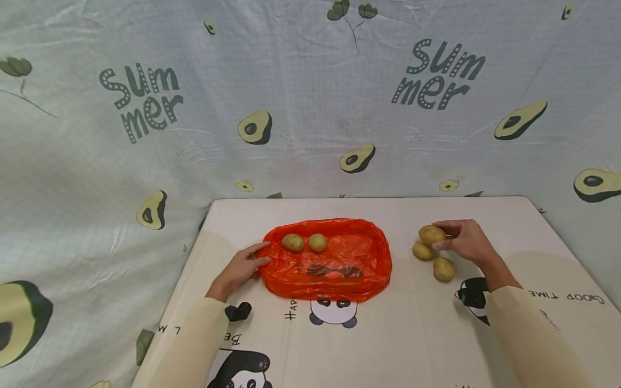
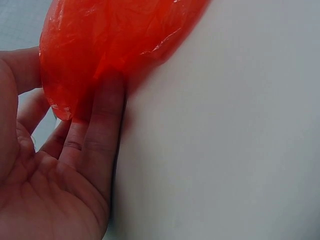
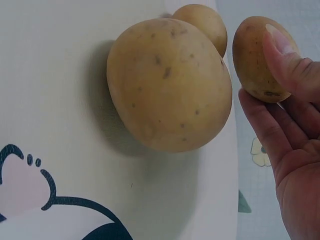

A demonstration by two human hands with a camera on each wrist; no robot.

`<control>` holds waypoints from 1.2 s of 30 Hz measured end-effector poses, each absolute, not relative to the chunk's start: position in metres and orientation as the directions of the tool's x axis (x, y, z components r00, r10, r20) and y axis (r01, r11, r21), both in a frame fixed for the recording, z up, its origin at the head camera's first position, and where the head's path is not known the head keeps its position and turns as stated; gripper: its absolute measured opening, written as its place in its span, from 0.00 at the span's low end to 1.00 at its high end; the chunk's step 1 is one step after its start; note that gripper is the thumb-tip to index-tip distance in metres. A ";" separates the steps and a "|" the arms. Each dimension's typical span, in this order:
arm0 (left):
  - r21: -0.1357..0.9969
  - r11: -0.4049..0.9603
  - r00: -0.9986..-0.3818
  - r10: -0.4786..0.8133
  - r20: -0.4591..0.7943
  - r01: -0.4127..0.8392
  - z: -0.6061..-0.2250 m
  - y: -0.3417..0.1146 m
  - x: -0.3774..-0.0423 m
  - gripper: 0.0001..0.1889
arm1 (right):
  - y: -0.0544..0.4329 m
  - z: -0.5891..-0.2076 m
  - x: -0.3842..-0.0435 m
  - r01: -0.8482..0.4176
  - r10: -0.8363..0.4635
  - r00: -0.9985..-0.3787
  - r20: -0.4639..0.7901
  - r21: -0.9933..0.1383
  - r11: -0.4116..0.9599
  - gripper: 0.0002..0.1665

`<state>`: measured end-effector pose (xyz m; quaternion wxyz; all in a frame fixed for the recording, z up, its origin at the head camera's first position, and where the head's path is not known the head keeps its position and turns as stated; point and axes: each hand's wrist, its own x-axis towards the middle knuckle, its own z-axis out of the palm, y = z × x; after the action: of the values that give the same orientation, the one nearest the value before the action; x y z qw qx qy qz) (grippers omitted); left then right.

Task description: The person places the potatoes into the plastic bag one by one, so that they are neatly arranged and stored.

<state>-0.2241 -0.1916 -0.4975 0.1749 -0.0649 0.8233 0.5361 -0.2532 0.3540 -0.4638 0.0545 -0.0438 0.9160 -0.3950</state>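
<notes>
My left hand (image 1: 242,269) holds the left rim of a red plastic bag (image 1: 356,250), which is spread open on the table. In the left wrist view the bag's edge (image 2: 130,35) lies between the thumb and the fingers, some of which show through the film. Two potatoes lie inside the bag, a left one (image 1: 292,242) and a right one (image 1: 317,242). To the right of the bag, my right hand (image 1: 468,241) pinches a potato (image 3: 252,62) between thumb and fingers. Close by, a small potato (image 1: 423,251) and a rounder potato (image 1: 443,269) rest on the table.
The white table (image 1: 368,345) carries printed pandas and lettering. Behind it hangs a pale curtain (image 1: 301,81) with avocado prints and "summer" lettering. The table's far edge runs just behind the bag and the potatoes.
</notes>
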 end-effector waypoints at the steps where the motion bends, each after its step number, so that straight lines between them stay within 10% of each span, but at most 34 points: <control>1: 0.861 0.415 -0.930 0.084 -0.358 -0.294 -0.497 -0.192 -0.224 0.28 | 0.354 -0.464 -0.253 -0.040 -0.125 -0.990 -0.063 -0.728 0.684 0.36; 36: 0.861 0.425 -0.935 0.082 -0.345 -0.281 -0.500 -0.193 -0.226 0.28 | 0.332 -0.463 -0.255 -0.071 -0.172 -0.983 -0.062 -0.739 0.670 0.36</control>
<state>-0.2256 -0.1929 -0.4995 0.1701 -0.0600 0.8267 0.5329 -0.2551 0.3325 -0.4629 0.0631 -0.0666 0.9115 -0.4009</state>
